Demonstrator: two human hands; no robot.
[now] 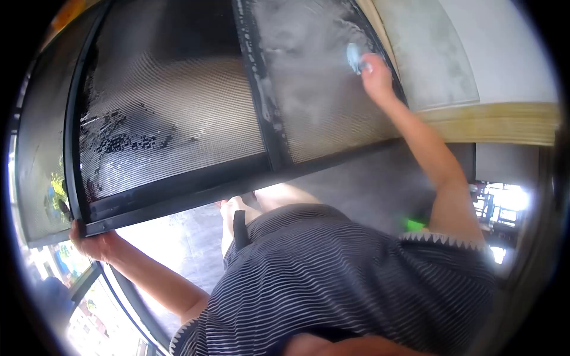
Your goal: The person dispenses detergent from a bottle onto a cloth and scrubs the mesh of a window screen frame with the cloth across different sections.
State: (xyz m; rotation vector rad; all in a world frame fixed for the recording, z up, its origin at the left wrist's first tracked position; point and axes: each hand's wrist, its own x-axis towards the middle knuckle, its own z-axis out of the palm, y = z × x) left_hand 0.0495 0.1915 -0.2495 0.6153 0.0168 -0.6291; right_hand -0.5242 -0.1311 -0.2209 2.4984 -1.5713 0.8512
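Note:
A large dark-framed mesh screen [172, 118] stretches across the view, tilted, its mesh wet, with whitish suds smeared along the right panel [320, 89] and the upright bar [258, 77]. At the lower left corner, my left hand [95, 244] is closed around the frame's edge, with the thumb up on its side. My right hand [377, 77] is closed on a light blue scrub brush [354, 58] at the upper part of the right panel. Motion blurs the brush, and its bristles are hidden.
A yellowish ledge [493, 123] runs along the right, below a pale wall panel [427, 53]. Bright window panes [104, 320] stand at lower left. Grey floor [368, 190] shows beneath the screen, and a bright green thing [415, 225] lies near my right elbow.

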